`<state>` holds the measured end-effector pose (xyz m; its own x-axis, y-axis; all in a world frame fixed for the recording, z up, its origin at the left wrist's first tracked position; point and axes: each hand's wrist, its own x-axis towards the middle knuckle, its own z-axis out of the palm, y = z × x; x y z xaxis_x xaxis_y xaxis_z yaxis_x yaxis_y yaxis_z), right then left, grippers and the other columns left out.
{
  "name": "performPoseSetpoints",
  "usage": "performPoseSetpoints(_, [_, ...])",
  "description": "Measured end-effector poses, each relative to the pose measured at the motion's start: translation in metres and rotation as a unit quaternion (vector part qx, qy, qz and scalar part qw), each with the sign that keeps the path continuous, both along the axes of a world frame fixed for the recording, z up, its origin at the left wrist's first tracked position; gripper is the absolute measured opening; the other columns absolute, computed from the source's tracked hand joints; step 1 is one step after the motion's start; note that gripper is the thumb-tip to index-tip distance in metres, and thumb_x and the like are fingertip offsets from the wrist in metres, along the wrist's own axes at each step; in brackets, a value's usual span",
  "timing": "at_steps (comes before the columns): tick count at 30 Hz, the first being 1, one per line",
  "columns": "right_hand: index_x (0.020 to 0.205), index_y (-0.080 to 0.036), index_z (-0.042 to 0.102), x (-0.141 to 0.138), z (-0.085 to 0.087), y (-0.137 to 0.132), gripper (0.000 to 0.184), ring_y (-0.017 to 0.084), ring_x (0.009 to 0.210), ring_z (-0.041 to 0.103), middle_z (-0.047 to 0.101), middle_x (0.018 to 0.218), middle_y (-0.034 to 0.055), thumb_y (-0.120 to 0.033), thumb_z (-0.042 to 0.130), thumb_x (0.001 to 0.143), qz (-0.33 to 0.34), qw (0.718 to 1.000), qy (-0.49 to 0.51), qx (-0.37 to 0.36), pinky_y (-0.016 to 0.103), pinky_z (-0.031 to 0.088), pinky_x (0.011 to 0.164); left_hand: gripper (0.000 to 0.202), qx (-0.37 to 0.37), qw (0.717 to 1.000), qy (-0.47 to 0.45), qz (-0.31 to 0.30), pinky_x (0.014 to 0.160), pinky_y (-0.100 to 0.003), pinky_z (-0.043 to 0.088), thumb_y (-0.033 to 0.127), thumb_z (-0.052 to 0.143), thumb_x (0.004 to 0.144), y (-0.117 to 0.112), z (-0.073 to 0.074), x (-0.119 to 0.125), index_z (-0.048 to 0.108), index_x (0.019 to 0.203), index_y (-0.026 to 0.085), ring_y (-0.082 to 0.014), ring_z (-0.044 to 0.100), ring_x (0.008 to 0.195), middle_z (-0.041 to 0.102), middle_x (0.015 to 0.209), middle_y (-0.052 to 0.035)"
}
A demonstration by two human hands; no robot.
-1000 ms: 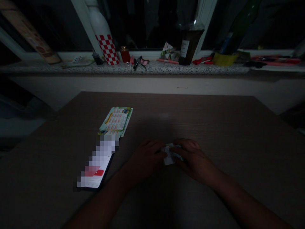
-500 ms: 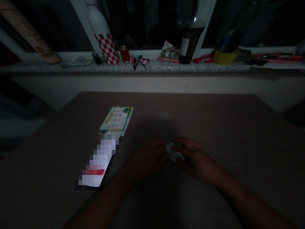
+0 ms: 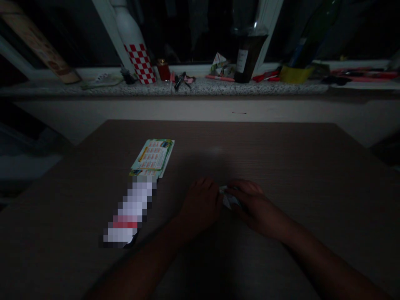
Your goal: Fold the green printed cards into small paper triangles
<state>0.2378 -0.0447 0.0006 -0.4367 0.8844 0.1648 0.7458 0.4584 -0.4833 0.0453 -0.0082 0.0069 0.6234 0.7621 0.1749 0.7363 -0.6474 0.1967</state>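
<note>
A small folded piece of printed paper [image 3: 230, 201], pale with dark lines, lies on the wooden table [image 3: 281, 158] between my hands. My left hand [image 3: 203, 202] is closed at the paper's left edge, its knuckles up and its fingertips turned down out of sight. From the other side, my right hand [image 3: 254, 204] grips the paper with thumb and fingers bent over it. Both hands rest low on the tabletop and cover much of the paper. The dim light hides the finer folds.
Left of my hands lie a stack of printed calendar cards [image 3: 153, 154] and a phone [image 3: 133, 212] with a lit, blurred screen. Behind the table, a windowsill [image 3: 200, 87] holds a checkered bottle [image 3: 140, 62], a small red jar [image 3: 163, 71], a dark cup [image 3: 245, 62] and a yellow container [image 3: 295, 75].
My left hand has shifted slightly right and rolled over the paper's left edge. Less of the paper shows, and its visible face looks different. My right hand has hardly moved.
</note>
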Motion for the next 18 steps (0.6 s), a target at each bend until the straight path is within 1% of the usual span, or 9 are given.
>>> performPoseSetpoints(3, [0.128, -0.027, 0.056, -0.0017, -0.0010, 0.0006, 0.037, 0.025, 0.115, 0.052, 0.058, 0.122, 0.0095, -0.025, 0.052, 0.092, -0.013, 1.000, 0.010, 0.005, 0.046, 0.040, 0.100, 0.022, 0.005, 1.000, 0.010, 0.000, 0.081, -0.042, 0.043, 0.027, 0.042, 0.094, 0.0003, 0.0000, 0.0006, 0.059, 0.090, 0.014, -0.0257, 0.052, 0.092, 0.059, 0.094, -0.0095])
performPoseSetpoints(6, [0.126, -0.027, 0.058, -0.0034, -0.0021, 0.0011, 0.035, 0.026, 0.114, 0.053, 0.060, 0.120, 0.0093, -0.029, 0.054, 0.091, -0.024, 0.999, 0.019, 0.010, 0.046, 0.041, 0.099, 0.022, 0.005, 1.000, 0.019, 0.005, 0.081, -0.043, 0.043, 0.028, 0.042, 0.093, 0.0004, 0.0000, 0.0009, 0.059, 0.089, 0.014, -0.0263, 0.052, 0.092, 0.059, 0.093, -0.0099])
performPoseSetpoints(11, [0.123, -0.024, 0.059, -0.0037, -0.0017, 0.0008, 0.036, 0.026, 0.115, 0.052, 0.059, 0.121, 0.0099, -0.024, 0.058, 0.087, -0.031, 0.999, 0.022, -0.002, 0.046, 0.039, 0.100, 0.024, 0.011, 0.999, 0.034, 0.014, 0.082, -0.044, 0.042, 0.030, 0.040, 0.094, 0.0002, -0.0006, 0.0022, 0.059, 0.090, 0.014, -0.0268, 0.052, 0.093, 0.059, 0.095, -0.0110])
performPoseSetpoints(14, [0.122, -0.024, 0.060, -0.0033, -0.0014, 0.0012, 0.038, 0.027, 0.115, 0.053, 0.059, 0.122, 0.0097, -0.022, 0.061, 0.084, -0.034, 0.999, 0.026, -0.009, 0.046, 0.039, 0.100, 0.024, 0.001, 0.999, 0.047, 0.016, 0.082, -0.042, 0.041, 0.030, 0.041, 0.094, 0.0009, 0.0006, 0.0033, 0.059, 0.091, 0.014, -0.0266, 0.052, 0.093, 0.060, 0.095, -0.0106])
performPoseSetpoints(18, [0.122, -0.025, 0.060, -0.0040, -0.0031, 0.0024, 0.035, 0.025, 0.114, 0.053, 0.060, 0.120, 0.0084, -0.023, 0.057, 0.087, -0.038, 0.999, 0.033, -0.014, 0.045, 0.039, 0.100, 0.023, -0.006, 0.998, 0.059, 0.010, 0.083, -0.041, 0.040, 0.029, 0.041, 0.093, 0.0023, 0.0033, 0.0041, 0.059, 0.094, 0.015, -0.0261, 0.053, 0.095, 0.060, 0.096, -0.0097])
